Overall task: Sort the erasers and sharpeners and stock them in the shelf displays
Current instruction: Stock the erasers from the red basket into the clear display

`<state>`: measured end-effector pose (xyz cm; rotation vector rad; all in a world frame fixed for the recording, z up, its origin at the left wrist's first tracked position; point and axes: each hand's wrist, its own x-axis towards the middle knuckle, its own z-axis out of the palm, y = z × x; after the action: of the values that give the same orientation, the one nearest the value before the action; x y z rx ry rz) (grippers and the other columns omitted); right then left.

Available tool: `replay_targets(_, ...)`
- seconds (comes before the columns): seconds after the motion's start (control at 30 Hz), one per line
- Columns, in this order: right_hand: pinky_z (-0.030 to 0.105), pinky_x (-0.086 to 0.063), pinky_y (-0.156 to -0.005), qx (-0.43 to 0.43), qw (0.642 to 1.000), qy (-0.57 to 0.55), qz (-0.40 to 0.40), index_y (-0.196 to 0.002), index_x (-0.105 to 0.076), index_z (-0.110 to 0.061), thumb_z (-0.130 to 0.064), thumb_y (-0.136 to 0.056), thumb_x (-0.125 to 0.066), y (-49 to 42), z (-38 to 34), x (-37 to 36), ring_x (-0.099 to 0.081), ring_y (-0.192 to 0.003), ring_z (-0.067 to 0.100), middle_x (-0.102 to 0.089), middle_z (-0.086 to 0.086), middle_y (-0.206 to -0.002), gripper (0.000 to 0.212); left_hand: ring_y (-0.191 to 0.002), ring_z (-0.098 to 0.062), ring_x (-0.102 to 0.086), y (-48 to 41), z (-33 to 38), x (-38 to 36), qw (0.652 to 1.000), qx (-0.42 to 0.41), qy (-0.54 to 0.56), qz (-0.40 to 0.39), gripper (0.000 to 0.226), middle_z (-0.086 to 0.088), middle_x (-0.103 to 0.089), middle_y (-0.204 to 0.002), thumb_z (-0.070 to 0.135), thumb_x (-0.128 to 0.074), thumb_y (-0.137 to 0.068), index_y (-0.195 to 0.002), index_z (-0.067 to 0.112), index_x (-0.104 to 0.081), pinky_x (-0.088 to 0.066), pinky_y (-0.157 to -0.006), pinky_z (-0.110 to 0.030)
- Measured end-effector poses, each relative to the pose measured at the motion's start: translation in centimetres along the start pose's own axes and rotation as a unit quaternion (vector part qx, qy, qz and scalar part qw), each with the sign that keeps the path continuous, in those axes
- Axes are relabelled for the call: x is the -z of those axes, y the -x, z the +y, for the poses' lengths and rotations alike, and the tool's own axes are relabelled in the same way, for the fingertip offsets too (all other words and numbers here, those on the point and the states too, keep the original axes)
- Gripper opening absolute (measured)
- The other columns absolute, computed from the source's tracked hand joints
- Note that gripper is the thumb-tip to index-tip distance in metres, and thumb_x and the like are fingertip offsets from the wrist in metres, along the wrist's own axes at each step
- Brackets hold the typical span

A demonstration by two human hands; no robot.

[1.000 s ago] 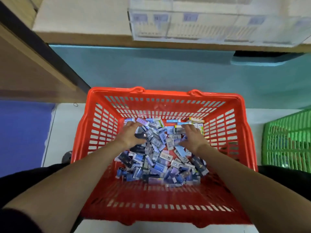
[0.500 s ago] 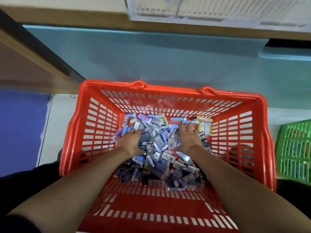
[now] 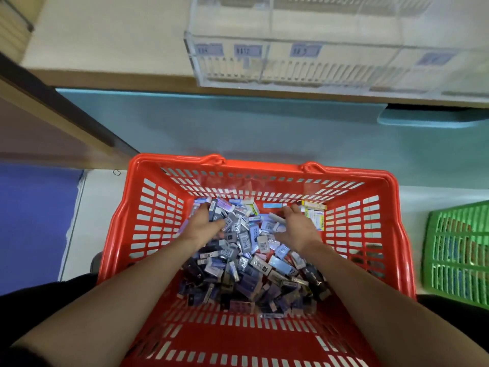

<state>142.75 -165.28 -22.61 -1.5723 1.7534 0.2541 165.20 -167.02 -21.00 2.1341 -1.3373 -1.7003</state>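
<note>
Currently both hands are down in the red basket [image 3: 264,165], working the far end of the heap.

- Heap of small packets [image 3: 246,260]: erasers and sharpeners mixed, mostly blue, grey and black wrappers. It fills the middle and far part of the basket floor; the near strip of floor shows bare. Long axes point every way, with no order to them yet.
- Left hand [image 3: 202,226]: knuckles up, fingers bent down into the heap at its far left corner. The tips are buried, so I cannot tell whether they have closed on a packet.
- Right hand [image 3: 299,229]: palm turned inward, fingers loosely curved over the far right of the heap. A pale packet [image 3: 277,220] lies against its thumb side; whether it is pinched or only touched, I cannot tell.
- Yellow-green boxes [image 3: 315,215]: stacked against the far right wall, just beside the right hand, which is the nearer hand to them.
- Stock sits between and under both hands; any pick is a short dip, not a reach.
- Clear acrylic display [image 3: 291,72]: on the shelf [image 3: 105,49] above and beyond the basket's far rim, divided into compartments with blue price labels [image 3: 247,51]. Contents are too blurred to read.
- Green basket [image 3: 457,260]: to the right, well apart, contents unclear.

Judgement: sorting is at an early stage, and the lift to the display goes forward and up.
</note>
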Motion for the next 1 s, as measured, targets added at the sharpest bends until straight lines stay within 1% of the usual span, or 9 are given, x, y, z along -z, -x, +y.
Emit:
replay_targets(0.1, 0.025, -0.044, -0.074, 0.012, 0.994, -0.109, 0.001, -0.126, -0.046, -0.011, -0.029, -0.08, -0.072, 0.8, -0.4, 3.1, -0.056, -0.093, 0.02, -0.053, 0.005, -0.114, 0.056, -0.056, -0.013, -0.054, 0.7, 2.8, 0.5, 0.999, -0.049, -0.007, -0.022, 0.014, -0.005, -0.061, -0.073, 0.003, -0.059, -0.087, -0.098, 0.009, -0.053, -0.04, -0.051, -0.023)
replay_targets(0.17, 0.023, -0.046, -0.059, 0.011, 0.98, -0.2, -0.015, -0.116, -0.047, -0.01, -0.025, -0.08, -0.073, 1.7, -1.2, 5.5, -0.057, -0.073, 0.017, -0.059, 0.007, -0.097, 0.046, -0.045, -0.004, -0.052, 1.6, 5.2, 1.0, 0.995, -0.084, 0.008, -0.046, 0.014, 0.004, -0.057, -0.061, 0.004, -0.062, -0.087, -0.092, 0.011, -0.051, -0.04, -0.046, -0.02)
replay_targets(0.37, 0.017, -0.037, -0.041, 0.107, 0.949, -0.296, -0.005, -0.084, -0.053, -0.014, -0.018, -0.081, -0.073, 7.5, -4.4, 13.1, -0.046, -0.039, 0.003, -0.054, -0.009, -0.052, 0.021, -0.049, 0.003, -0.047, 6.8, 12.5, 3.6, 0.973, -0.214, -0.014, -0.082, 0.021, 0.005, -0.052, -0.067, 0.017, -0.073, -0.081, -0.085, 0.015, -0.053, -0.039, -0.051, -0.014)
replay_targets(0.5, 0.014, -0.035, -0.044, 0.128, 0.932, -0.334, 0.061, -0.071, -0.048, -0.018, -0.025, -0.082, -0.072, 12.8, -6.7, 17.3, -0.044, -0.042, 0.0, -0.049, -0.007, -0.054, 0.027, -0.062, -0.006, -0.049, 12.0, 15.8, 5.3, 0.957, -0.275, -0.043, -0.082, 0.027, 0.006, -0.056, -0.073, 0.03, -0.077, -0.076, -0.088, 0.018, -0.055, -0.04, -0.063, -0.021)
replay_targets(0.6, 0.018, -0.037, -0.041, 0.144, 0.899, -0.394, 0.124, -0.065, -0.051, -0.015, -0.027, -0.084, -0.069, 16.1, -8.2, 19.4, -0.047, -0.039, 0.01, -0.052, 0.001, -0.049, 0.029, -0.067, -0.006, -0.051, 16.4, 17.6, 6.0, 0.947, -0.311, 0.002, -0.082, 0.026, 0.005, -0.058, -0.075, 0.023, -0.078, -0.075, -0.088, 0.018, -0.056, -0.041, -0.067, -0.021)
replay_targets(0.77, 0.02, -0.046, -0.043, 0.154, 0.769, -0.608, 0.126, -0.086, -0.059, -0.006, -0.029, -0.086, -0.063, 21.0, -10.8, 21.3, -0.059, -0.044, 0.014, -0.064, 0.015, -0.067, 0.023, -0.077, -0.005, -0.063, 21.5, 19.0, 6.2, 0.936, -0.326, 0.108, -0.075, 0.033, 0.004, -0.069, -0.086, 0.013, -0.08, -0.072, -0.098, 0.012, -0.06, -0.049, -0.073, -0.015)
replay_targets(0.83, 0.022, -0.048, -0.047, 0.157, 0.738, -0.645, 0.119, -0.094, -0.06, -0.004, -0.034, -0.081, -0.066, 22.3, -11.3, 21.5, -0.061, -0.048, 0.013, -0.063, 0.018, -0.078, 0.033, -0.065, -0.001, -0.061, 23.1, 19.4, 6.5, 0.933, -0.334, 0.127, -0.043, 0.029, 0.0, -0.067, -0.081, 0.005, -0.078, -0.073, -0.094, 0.012, -0.06, -0.048, -0.061, -0.012)
replay_targets(0.9, 0.021, -0.047, -0.046, 0.159, 0.729, -0.656, 0.11, -0.093, -0.06, -0.006, -0.035, -0.076, -0.069, 23.5, -11.5, 21.5, -0.063, -0.052, 0.013, -0.063, 0.014, -0.08, 0.035, -0.05, -0.001, -0.055, 24.2, 19.6, 6.9, 0.93, -0.342, 0.137, -0.008, 0.024, -0.002, -0.063, -0.071, 0.001, -0.074, -0.076, -0.09, 0.011, -0.058, -0.041, -0.049, -0.012)
replay_targets(1.0, 0.02, -0.045, -0.043, 0.163, 0.754, -0.623, 0.127, -0.095, -0.06, -0.009, -0.022, -0.082, -0.07, 24.9, -11.4, 21.5, -0.064, -0.055, 0.014, -0.06, 0.002, -0.067, 0.02, -0.053, -0.016, -0.054, 25.2, 19.2, 7.9, 0.926, -0.339, 0.162, 0.033, 0.018, -0.004, -0.064, -0.062, 0.005, -0.073, -0.079, -0.088, 0.015, -0.062, -0.038, -0.049, -0.02)
